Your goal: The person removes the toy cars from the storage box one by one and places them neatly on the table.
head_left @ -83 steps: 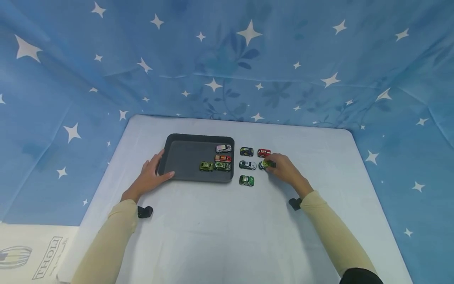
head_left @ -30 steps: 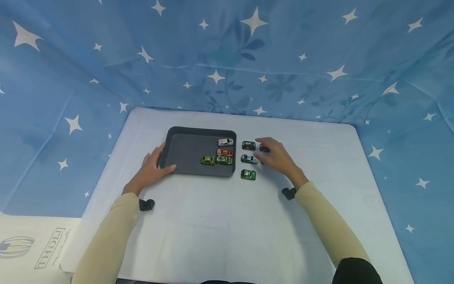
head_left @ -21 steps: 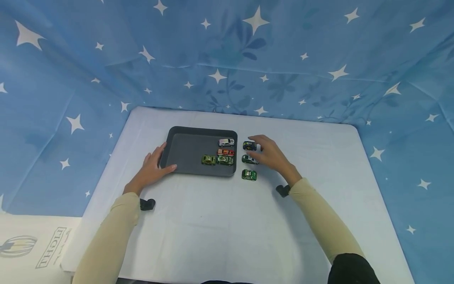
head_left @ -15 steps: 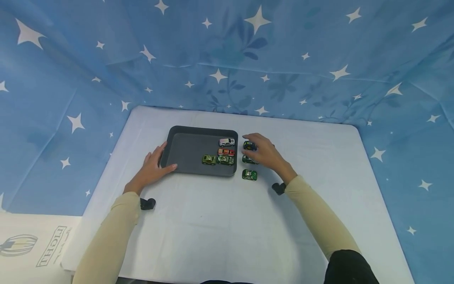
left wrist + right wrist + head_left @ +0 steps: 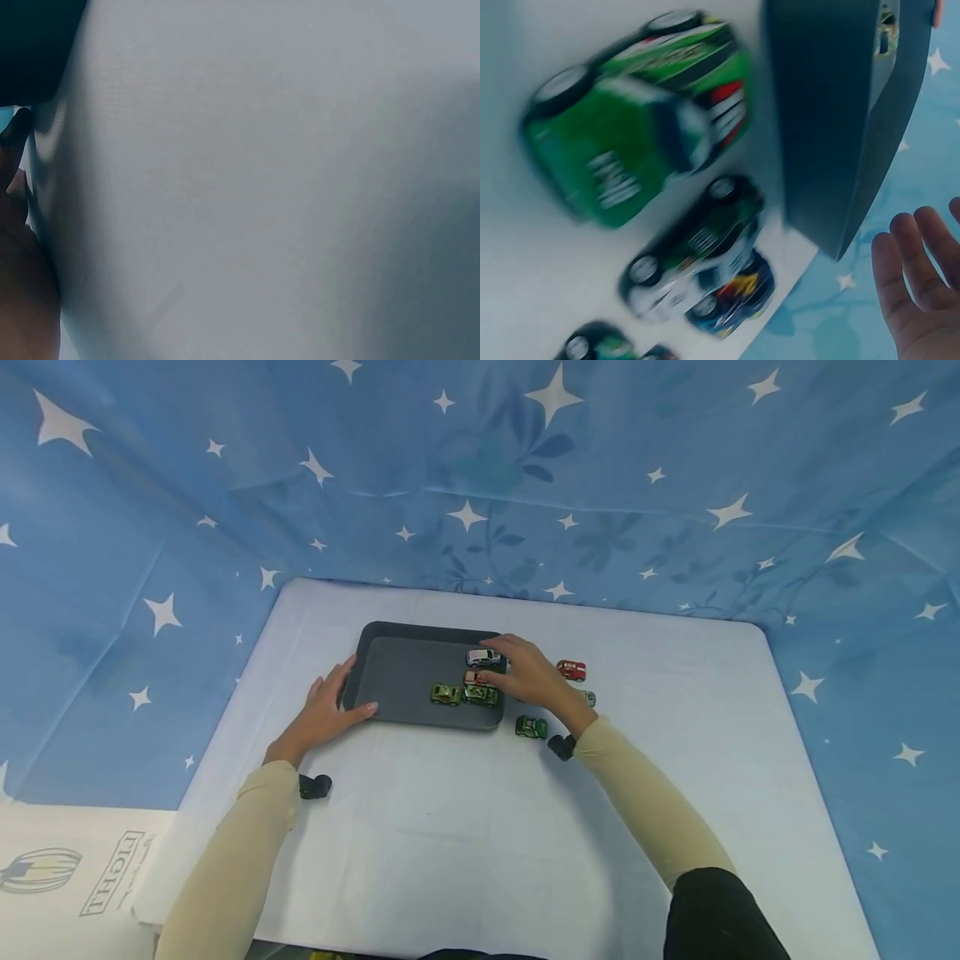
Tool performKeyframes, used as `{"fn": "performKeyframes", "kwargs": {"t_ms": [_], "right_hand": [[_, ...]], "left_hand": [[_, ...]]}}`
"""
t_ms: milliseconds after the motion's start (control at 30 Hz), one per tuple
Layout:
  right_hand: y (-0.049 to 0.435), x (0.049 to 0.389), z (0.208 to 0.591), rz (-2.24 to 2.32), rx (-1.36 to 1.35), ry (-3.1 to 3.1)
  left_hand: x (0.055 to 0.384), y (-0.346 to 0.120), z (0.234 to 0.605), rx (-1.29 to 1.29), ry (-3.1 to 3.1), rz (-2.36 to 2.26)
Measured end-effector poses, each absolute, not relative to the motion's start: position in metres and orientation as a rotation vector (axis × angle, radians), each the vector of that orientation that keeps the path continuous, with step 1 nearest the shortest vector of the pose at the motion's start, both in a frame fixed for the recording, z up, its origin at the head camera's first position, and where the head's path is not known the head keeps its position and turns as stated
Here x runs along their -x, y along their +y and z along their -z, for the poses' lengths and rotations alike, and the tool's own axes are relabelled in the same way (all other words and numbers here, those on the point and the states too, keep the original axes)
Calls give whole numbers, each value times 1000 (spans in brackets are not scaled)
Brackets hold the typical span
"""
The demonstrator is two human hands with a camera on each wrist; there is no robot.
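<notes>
A dark grey tray (image 5: 397, 681) lies on the white table, with my left hand (image 5: 318, 718) resting at its near left corner, thumb on the front rim, fingers along the left side. Over the tray's right edge reaches my right hand (image 5: 525, 672), fingers extended and thumb apart. Near its fingertips are a white toy car (image 5: 482, 657) and an orange toy car (image 5: 472, 678). Two green toy cars, one patterned (image 5: 480, 696) and one olive (image 5: 446, 694), also sit in the tray. The right wrist view shows the right hand's straight fingers (image 5: 922, 255) holding nothing.
Right of the tray stand a green toy car (image 5: 531, 727), a red one (image 5: 572, 670) and a partly covered yellow-green one (image 5: 588, 697). A silver-white car (image 5: 697, 262) and a dark blue car (image 5: 739, 296) show in the right wrist view. Blue star-patterned cloth (image 5: 480, 468) hangs behind.
My right hand has let go of the yellow-green car and moved left, past the loose cars, to over the tray's right edge. The left hand has stayed at the tray.
</notes>
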State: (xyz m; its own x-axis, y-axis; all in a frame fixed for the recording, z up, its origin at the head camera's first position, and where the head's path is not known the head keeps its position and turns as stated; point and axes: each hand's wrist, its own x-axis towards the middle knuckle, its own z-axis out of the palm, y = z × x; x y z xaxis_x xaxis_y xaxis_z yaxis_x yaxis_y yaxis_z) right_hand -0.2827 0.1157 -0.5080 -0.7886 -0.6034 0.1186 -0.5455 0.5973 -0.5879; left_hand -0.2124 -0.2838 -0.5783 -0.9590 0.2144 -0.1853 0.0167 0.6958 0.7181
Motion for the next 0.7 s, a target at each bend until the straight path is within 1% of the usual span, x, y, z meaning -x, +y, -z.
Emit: {"fn": "performKeyframes", "kwargs": {"t_ms": [100,433,700], "right_hand": [[105,283,506,954,991,2705],[72,281,512,914,1141,2672],[52,280,515,821,1101,2643]], "left_hand": [[212,-284,578,-191,2655,-1122],[214,-284,581,-201,2671,-1115],[216,-284,583,-208,2675,-1111]]}}
